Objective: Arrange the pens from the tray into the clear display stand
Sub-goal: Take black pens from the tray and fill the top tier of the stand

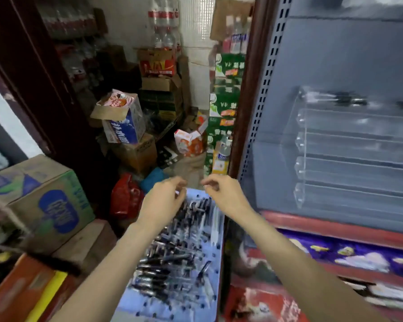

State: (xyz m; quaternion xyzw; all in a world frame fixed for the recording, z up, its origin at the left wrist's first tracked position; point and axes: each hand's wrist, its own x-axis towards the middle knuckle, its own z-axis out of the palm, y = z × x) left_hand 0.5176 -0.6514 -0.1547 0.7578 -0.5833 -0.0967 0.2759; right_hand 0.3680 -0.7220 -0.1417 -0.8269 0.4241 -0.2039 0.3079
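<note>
Both my hands hang over the far end of the pale blue tray (215, 259), which lies lengthwise in front of me and is heaped with dark pens (172, 254) lying every which way. My left hand (165, 201) is above the pile near the tray's far left corner, its fingers curled in toward the thumb; the picture is too blurred for me to tell whether they pinch a pen or nothing. My right hand (221, 191) is just beside it, over the tray's far right corner, with the fingertips (207, 183) bent together in the same way, and again I cannot tell if anything is held between them. The two hands are near each other but apart. To my right, well away from the tray, the clear display stand (349, 147) sits on a grey shelf with a red front edge (335, 225); its stepped tiers look bare except for some dark pens on the topmost tier. To my left stands a cardboard box with a blue and green label (47, 198), and more cartons are stacked on the floor beyond the tray.
</note>
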